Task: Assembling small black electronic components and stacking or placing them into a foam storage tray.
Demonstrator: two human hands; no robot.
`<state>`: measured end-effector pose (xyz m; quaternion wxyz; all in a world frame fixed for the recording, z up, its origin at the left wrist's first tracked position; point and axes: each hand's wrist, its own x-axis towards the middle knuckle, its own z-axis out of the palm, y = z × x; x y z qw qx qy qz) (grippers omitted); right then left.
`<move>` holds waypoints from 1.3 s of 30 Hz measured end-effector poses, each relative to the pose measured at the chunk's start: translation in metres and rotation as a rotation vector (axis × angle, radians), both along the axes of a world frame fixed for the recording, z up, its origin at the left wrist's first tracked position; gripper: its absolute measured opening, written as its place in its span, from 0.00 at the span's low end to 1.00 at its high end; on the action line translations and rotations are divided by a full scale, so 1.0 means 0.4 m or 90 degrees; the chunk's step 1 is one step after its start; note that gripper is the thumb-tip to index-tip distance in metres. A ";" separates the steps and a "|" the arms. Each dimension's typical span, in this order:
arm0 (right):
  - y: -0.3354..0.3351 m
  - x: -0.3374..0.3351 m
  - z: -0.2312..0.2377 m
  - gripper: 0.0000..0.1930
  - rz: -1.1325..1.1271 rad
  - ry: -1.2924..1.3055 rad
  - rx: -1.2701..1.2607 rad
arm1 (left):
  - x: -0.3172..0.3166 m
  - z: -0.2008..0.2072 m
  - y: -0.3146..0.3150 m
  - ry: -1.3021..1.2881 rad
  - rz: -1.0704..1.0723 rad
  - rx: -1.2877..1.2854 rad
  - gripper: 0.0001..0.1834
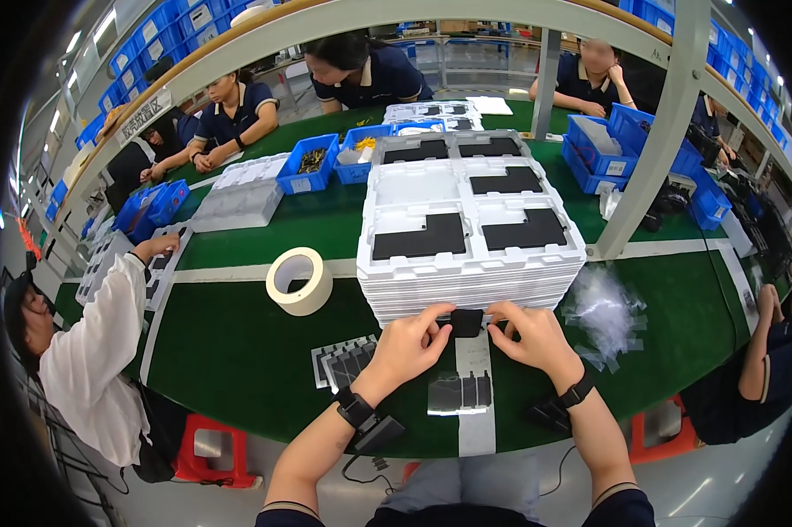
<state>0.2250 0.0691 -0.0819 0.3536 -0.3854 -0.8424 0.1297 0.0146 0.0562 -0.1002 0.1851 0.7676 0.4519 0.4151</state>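
Both my hands are at a small flat black piece [467, 323], just in front of a tall stack of white plastic trays [471, 283]. My left hand [406, 350] pinches its left edge. My right hand [536, 341] has its thumb and fingers closed at the right edge; the exact contact is partly hidden. Larger black cut-out pieces [512, 230] lie in several compartments of the top tray. Below my hands, a sheet with dark strips [459, 393] lies across a pale band [477, 439] on the green table.
More dark-strip sheets [347, 362] lie beside my left forearm. A roll of cream tape [299, 281] stands farther left. Crumpled clear film [608, 309] is piled right of the trays. A metal post [646, 162] and blue bins [600, 145] stand beyond. Co-workers sit around the table.
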 end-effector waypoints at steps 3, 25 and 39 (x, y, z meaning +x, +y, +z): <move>0.007 0.002 -0.013 0.12 0.009 -0.004 -0.031 | 0.001 0.004 -0.002 0.003 -0.003 -0.010 0.16; -0.001 -0.019 -0.030 0.13 0.051 0.103 -0.134 | 0.004 0.032 -0.008 -0.031 -0.012 0.165 0.12; 0.003 -0.016 -0.035 0.07 0.060 0.122 -0.111 | 0.008 0.012 -0.002 -0.021 -0.073 0.056 0.08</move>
